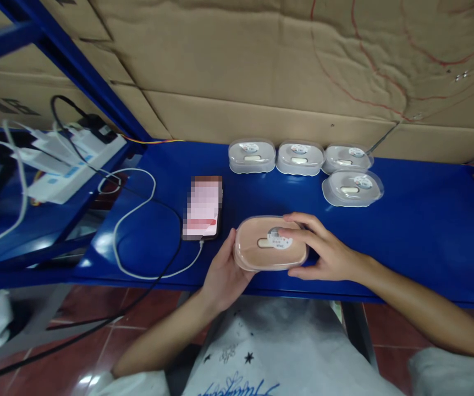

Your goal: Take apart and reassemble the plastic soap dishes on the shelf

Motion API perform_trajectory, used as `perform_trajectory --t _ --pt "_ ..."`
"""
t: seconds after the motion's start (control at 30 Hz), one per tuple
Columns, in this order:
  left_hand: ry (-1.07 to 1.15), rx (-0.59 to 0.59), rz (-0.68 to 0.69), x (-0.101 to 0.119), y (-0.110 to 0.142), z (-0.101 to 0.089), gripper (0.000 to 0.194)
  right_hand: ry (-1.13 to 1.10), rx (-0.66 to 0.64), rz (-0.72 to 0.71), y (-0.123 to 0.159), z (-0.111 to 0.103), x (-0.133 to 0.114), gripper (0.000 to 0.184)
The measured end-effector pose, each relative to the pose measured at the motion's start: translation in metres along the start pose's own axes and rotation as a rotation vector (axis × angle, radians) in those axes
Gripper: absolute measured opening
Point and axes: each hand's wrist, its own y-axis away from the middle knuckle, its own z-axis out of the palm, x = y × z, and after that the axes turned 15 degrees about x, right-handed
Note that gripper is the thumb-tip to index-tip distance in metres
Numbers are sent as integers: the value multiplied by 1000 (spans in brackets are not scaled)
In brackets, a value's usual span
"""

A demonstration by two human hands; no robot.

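Note:
A pink oval case (247,242) with a clear plastic lid and a round label is held over the front edge of the blue table. My left hand (225,272) grips its left end, with the fingers hidden underneath. At the right end is my right hand (323,250), its thumb low by the near side and its fingers over the lid, one of them touching the label. A small pale oblong piece (264,242) shows in the middle of the case, partly under the label.
Several similar grey oval cases (252,158) stand at the back of the blue table (418,236). A phone (201,208) lies left of my hands, plugged into a white cable (115,242). Farther left is a power strip (61,179) with chargers. Cardboard (220,66) lines the back.

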Motion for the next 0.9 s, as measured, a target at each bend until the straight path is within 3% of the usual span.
perform_trajectory --t 0.23,0.37,0.53,0.67,0.9 --pt "-124 -108 178 -7 4 -3 69 70 63 -78 4 2 -4 87" --pt "-169 -99 248 -9 5 -4 80 85 55 -118 4 5 -4 88" --pt "-161 -53 238 -10 4 -5 79 47 -10 -34 7 5 0 90" --pt "-118 -93 197 -10 2 -7 71 22 5 -52 5 4 7 88" --pt "-48 -111 132 -7 0 1 72 109 51 16 -38 -1 47 76"
